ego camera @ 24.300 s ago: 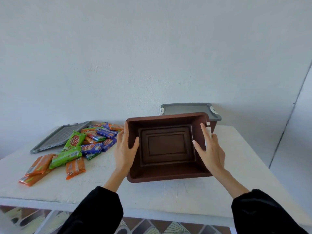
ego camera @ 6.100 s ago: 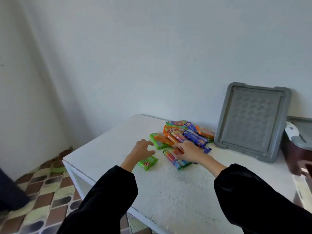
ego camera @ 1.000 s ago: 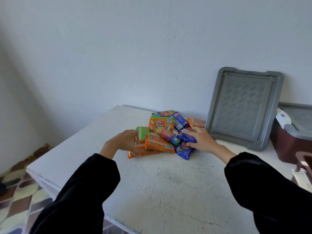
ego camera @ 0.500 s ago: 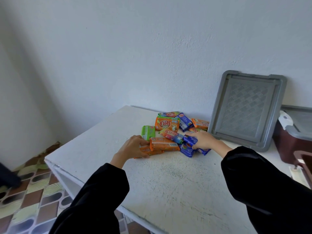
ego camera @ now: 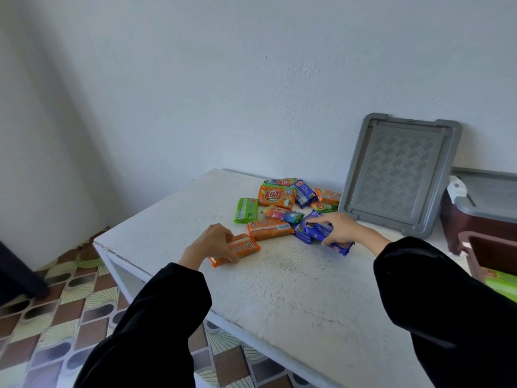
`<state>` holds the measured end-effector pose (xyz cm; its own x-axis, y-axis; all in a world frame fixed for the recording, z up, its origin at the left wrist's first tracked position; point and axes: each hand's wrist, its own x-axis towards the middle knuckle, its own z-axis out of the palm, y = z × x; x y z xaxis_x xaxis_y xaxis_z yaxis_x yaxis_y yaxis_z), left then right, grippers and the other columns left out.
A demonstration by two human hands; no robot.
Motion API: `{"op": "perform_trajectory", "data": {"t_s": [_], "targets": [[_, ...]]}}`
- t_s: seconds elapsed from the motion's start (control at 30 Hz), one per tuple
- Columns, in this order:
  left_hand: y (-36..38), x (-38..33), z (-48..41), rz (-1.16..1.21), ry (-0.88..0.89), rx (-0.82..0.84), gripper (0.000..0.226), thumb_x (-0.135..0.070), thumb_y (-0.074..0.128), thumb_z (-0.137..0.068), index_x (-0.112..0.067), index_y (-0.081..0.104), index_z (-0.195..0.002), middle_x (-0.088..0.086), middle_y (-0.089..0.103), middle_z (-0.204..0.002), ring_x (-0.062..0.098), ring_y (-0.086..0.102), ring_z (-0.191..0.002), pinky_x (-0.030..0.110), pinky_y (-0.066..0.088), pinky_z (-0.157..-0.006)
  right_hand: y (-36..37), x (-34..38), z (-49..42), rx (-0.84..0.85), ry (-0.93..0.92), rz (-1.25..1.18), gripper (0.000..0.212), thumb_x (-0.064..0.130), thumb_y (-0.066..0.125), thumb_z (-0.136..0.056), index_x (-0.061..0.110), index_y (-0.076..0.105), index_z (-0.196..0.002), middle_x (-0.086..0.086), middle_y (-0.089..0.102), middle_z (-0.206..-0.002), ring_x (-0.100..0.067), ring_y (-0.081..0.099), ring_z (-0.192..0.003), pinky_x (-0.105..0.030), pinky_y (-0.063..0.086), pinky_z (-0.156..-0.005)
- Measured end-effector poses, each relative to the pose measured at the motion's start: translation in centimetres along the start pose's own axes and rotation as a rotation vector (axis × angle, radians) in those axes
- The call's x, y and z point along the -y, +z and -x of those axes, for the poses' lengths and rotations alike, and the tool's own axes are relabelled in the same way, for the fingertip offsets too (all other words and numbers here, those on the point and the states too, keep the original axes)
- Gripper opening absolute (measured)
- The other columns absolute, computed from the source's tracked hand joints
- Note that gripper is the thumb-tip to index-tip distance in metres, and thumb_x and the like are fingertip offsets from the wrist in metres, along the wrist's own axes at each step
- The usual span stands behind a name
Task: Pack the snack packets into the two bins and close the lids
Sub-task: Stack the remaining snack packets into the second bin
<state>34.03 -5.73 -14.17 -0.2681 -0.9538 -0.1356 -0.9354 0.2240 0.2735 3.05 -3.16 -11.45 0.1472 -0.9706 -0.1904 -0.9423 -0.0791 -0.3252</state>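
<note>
A loose heap of snack packets (ego camera: 279, 208) in orange, green and blue lies on the white table (ego camera: 293, 289). My left hand (ego camera: 212, 240) grips orange packets (ego camera: 242, 249) at the heap's near left. My right hand (ego camera: 340, 226) grips a stack of blue packets (ego camera: 324, 236) at the heap's near right. An open brown bin (ego camera: 488, 254) shows at the right edge with a green packet (ego camera: 500, 281) inside. Behind it stands a second brown bin (ego camera: 472, 219) under a grey lid (ego camera: 492, 191).
A loose grey lid (ego camera: 400, 175) leans upright against the wall behind the heap. The table's left edge and near corner (ego camera: 100, 245) drop to a patterned tile floor. A dark object (ego camera: 16, 273) stands on the floor at far left.
Both hands have drawn back toward me with their packets, the left with orange ones, the right with blue ones. The open brown bin has come into view at the right.
</note>
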Motion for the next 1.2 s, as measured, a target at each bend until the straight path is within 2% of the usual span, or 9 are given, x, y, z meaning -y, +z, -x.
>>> {"op": "perform_trajectory", "data": {"t_s": [0.1, 0.2, 0.43, 0.57, 0.77, 0.9, 1.0, 1.13, 1.2], "targets": [[-0.2, -0.2, 1.1, 0.0, -0.034, 0.024, 0.067, -0.04, 0.08, -0.064, -0.014, 0.057, -0.122, 0.005, 0.052, -0.115, 0.02, 0.044, -0.11, 0.023, 0.036, -0.084, -0.9, -0.2, 1.2, 0.01, -0.015, -0.013, 0.072, 0.014, 0.07, -0.076, 0.038, 0.04, -0.137, -0.01, 0.051, -0.135, -0.033, 0.055, -0.112, -0.035, 0.047, -0.084], [-0.7, -1.1, 2.4, 0.052, 0.008, -0.015, 0.067, -0.034, 0.083, -0.062, -0.014, 0.057, -0.12, 0.003, 0.047, -0.107, 0.02, 0.046, -0.107, 0.027, 0.039, -0.09, -2.4, -0.6, 2.4, 0.007, -0.022, -0.013, 0.072, 0.014, 0.071, -0.077, 0.037, 0.04, -0.138, -0.011, 0.053, -0.129, -0.028, 0.057, -0.099, -0.023, 0.04, -0.065], [-4.6, -9.8, 3.8, 0.136, 0.275, -0.124, 0.066, -0.028, 0.085, -0.061, -0.012, 0.057, -0.119, 0.006, 0.059, -0.118, 0.018, 0.054, -0.103, 0.028, 0.044, -0.09, -7.8, -2.4, 7.2, -0.038, -0.002, -0.017, 0.071, 0.014, 0.072, -0.077, 0.04, 0.04, -0.136, -0.006, 0.044, -0.141, -0.027, 0.049, -0.116, -0.028, 0.04, -0.082], [-5.8, -16.6, 4.1, 0.153, 0.463, -0.144, 0.071, -0.029, 0.084, -0.063, -0.024, 0.054, -0.126, 0.002, 0.06, -0.11, 0.013, 0.051, -0.095, 0.025, 0.04, -0.083, -11.0, -4.7, 12.1, -0.076, 0.018, -0.106, 0.073, 0.012, 0.073, -0.077, 0.041, 0.04, -0.135, -0.008, 0.054, -0.132, -0.027, 0.057, -0.108, -0.038, 0.051, -0.089], [-5.2, -26.7, 4.5, 0.09, 0.696, -0.114, 0.07, -0.032, 0.082, -0.065, -0.028, 0.052, -0.129, 0.003, 0.061, -0.11, 0.014, 0.054, -0.097, 0.027, 0.043, -0.086, -13.7, -9.7, 20.9, -0.138, 0.091, -0.091, 0.07, 0.012, 0.073, -0.077, 0.042, 0.042, -0.133, -0.002, 0.056, -0.114, -0.011, 0.057, -0.084, -0.018, 0.045, -0.062], [-3.6, -33.4, 5.5, 0.085, 0.855, -0.063, 0.069, -0.032, 0.08, -0.068, -0.026, 0.05, -0.13, 0.002, 0.059, -0.114, 0.01, 0.05, -0.096, 0.023, 0.037, -0.082, -13.9, -13.6, 26.4, -0.121, 0.17, -0.041, 0.074, 0.011, 0.071, -0.079, 0.038, 0.036, -0.138, -0.004, 0.055, -0.118, 0.001, 0.052, -0.075, -0.009, 0.046, -0.054], [-2.2, -37.6, 6.3, 0.065, 0.945, -0.018, 0.069, -0.032, 0.078, -0.07, -0.026, 0.049, -0.132, 0.004, 0.059, -0.113, 0.015, 0.051, -0.101, 0.024, 0.033, -0.085, -13.2, -16.1, 29.3, -0.096, 0.223, -0.028, 0.078, 0.013, 0.073, -0.076, 0.036, 0.035, -0.14, -0.007, 0.053, -0.127, -0.008, 0.058, -0.079, -0.015, 0.048, -0.064], [0.5, -41.8, 6.9, -0.007, 1.0, 0.046, 0.068, -0.031, 0.078, -0.071, -0.027, 0.049, -0.133, 0.008, 0.057, -0.114, 0.02, 0.05, -0.103, 0.025, 0.035, -0.084, -11.5, -18.8, 31.8, -0.115, 0.297, -0.094, 0.08, 0.007, 0.076, -0.071, 0.03, 0.039, -0.138, -0.006, 0.049, -0.133, -0.024, 0.052, -0.117, -0.033, 0.047, -0.09], [2.0, -43.1, 6.8, -0.036, 1.004, 0.059, 0.068, -0.031, 0.078, -0.07, -0.026, 0.05, -0.132, 0.01, 0.058, -0.113, 0.02, 0.05, -0.102, 0.026, 0.037, -0.084, -10.6, -20.0, 32.1, -0.132, 0.312, -0.082, 0.08, 0.007, 0.078, -0.069, 0.03, 0.042, -0.136, -0.004, 0.049, -0.134, -0.024, 0.047, -0.123, -0.037, 0.045, -0.098]]}}
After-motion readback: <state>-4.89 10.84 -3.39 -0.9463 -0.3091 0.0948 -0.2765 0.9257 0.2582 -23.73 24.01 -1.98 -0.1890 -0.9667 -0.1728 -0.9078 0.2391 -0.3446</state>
